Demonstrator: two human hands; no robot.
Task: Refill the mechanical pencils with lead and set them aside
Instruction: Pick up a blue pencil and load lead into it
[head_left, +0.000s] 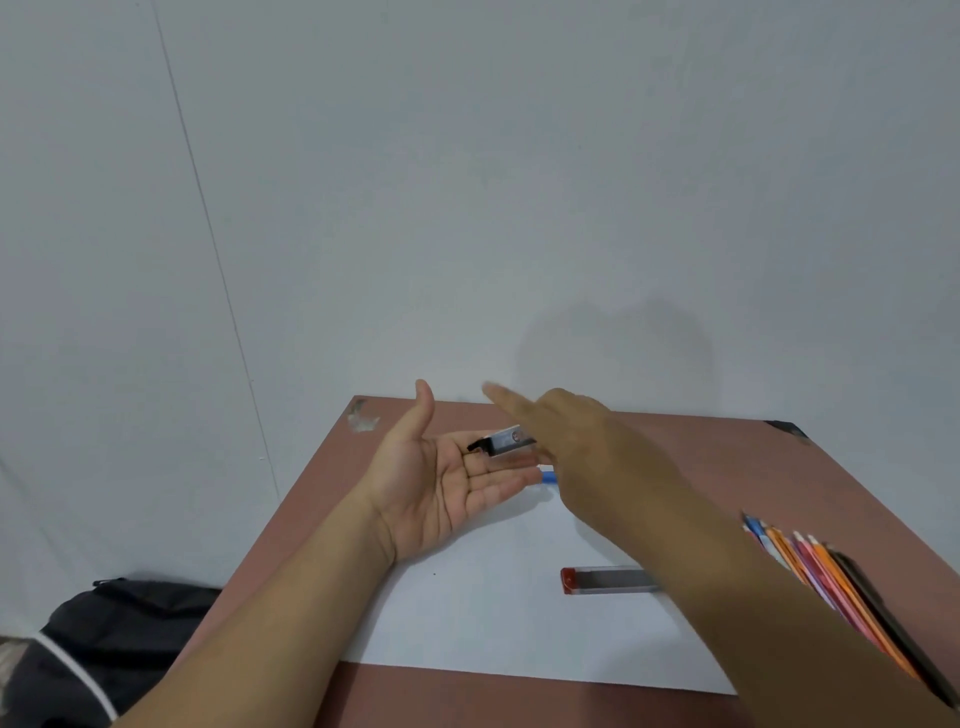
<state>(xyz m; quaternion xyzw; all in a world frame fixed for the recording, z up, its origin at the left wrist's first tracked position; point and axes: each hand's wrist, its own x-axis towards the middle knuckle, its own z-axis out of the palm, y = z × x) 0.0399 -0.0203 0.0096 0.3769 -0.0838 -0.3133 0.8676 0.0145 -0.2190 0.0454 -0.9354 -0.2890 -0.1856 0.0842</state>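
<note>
My left hand (447, 478) lies palm up over the table with straight fingers and the thumb raised. A small lead case (506, 440), clear with a black cap, rests across its fingers. My right hand (566, 431) hovers above those fingers, back up, blurred, index finger pointing left; it covers the case's right end. A blue tip of a pencil (549, 476) shows on the white paper (498, 608) under the right hand. A second lead case (605, 580) with a red cap lies on the paper, partly under my right forearm.
The brown table (519, 701) stands against a grey-white wall. Several mechanical pencils (831, 577) in orange, pink, blue and black lie in a bunch at the right edge. A black bag (119, 639) sits on the floor at the lower left.
</note>
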